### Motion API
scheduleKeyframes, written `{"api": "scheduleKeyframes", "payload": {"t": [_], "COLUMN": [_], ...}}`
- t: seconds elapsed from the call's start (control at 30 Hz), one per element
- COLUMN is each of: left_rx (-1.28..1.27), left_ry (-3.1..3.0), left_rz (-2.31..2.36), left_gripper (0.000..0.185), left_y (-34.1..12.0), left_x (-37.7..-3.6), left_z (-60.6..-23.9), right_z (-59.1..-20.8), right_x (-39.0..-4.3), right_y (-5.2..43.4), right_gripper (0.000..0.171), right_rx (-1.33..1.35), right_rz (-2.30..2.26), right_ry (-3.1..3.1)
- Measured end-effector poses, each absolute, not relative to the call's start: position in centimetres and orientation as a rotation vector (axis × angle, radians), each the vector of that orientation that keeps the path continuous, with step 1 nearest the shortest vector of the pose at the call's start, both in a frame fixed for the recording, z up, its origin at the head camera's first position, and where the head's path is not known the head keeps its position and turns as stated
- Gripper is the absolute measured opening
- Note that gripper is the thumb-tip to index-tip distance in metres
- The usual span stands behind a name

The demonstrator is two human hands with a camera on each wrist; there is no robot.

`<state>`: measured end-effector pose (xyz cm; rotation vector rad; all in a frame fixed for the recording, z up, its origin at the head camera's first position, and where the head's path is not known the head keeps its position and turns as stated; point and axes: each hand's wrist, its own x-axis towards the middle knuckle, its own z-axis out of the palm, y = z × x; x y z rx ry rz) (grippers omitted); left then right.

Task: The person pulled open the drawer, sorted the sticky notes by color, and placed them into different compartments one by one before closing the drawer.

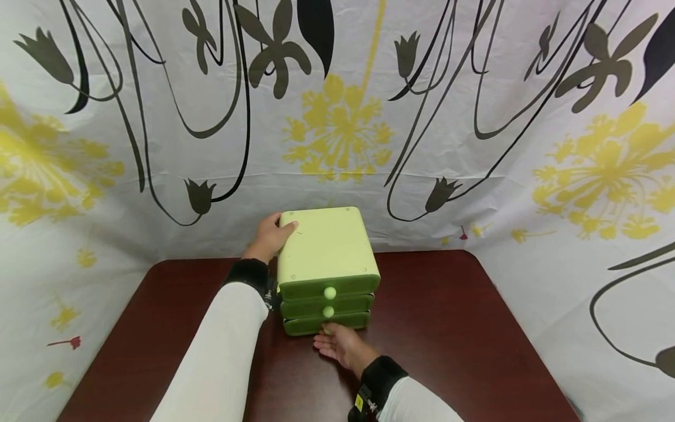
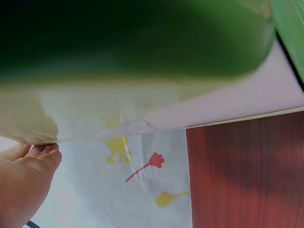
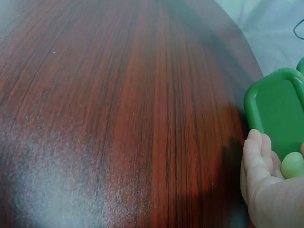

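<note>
A small drawer cabinet (image 1: 327, 246) with a pale yellow-green top and three stacked green drawers stands near the back of the table. At its back left corner my left hand (image 1: 270, 236) grips the box, thumb on top and fingers over the side. My right hand (image 1: 343, 346) is low at the front, its thumb and finger pinching the round knob (image 3: 293, 165) of the bottom drawer (image 1: 303, 326). Two light green knobs show above, on the top drawer (image 1: 306, 289) and the middle drawer (image 1: 300, 307). In the left wrist view the fingertips (image 2: 50, 151) touch the cabinet's edge.
The dark red wood-grain table (image 1: 432, 328) has rounded back corners. Behind and beside it hangs a white cloth (image 1: 337, 193) printed with yellow flowers and dark stems. Both forearms, in white sleeves, reach in from the near edge.
</note>
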<state>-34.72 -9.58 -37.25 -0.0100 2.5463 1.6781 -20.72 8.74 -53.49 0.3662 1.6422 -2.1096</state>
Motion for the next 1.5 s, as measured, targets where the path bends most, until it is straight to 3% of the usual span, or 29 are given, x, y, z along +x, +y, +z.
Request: {"api": "scheduleKeyframes", "payload": {"t": [0.77,1.1,1.27,1.5], "left_rx": [-0.008,0.017,0.014,-0.016], "left_ry": [2.541,2.558,2.582,2.599], "left_rz": [1.684,1.651,1.602,1.57], "left_gripper": [0.066,0.063,0.066,0.067], "left_y": [-9.1,-8.7,-8.5,-8.6], "left_x": [-35.1,-35.3,-35.3,-35.3], "left_z": [-37.7,-37.5,-37.3,-37.3], "right_z": [-54.1,-53.9,-53.7,-54.0], "right_x": [-21.5,-21.2,-20.7,-19.9], "right_y": [9.1,9.1,9.6,11.4], "right_gripper": [0.037,0.041,0.052,0.046], "right_rx": [0.353,0.356,0.311,0.241], "right_rz": [-2.085,-2.083,-2.025,-1.884], "right_ry": [1.67,1.666,1.69,1.738]}}
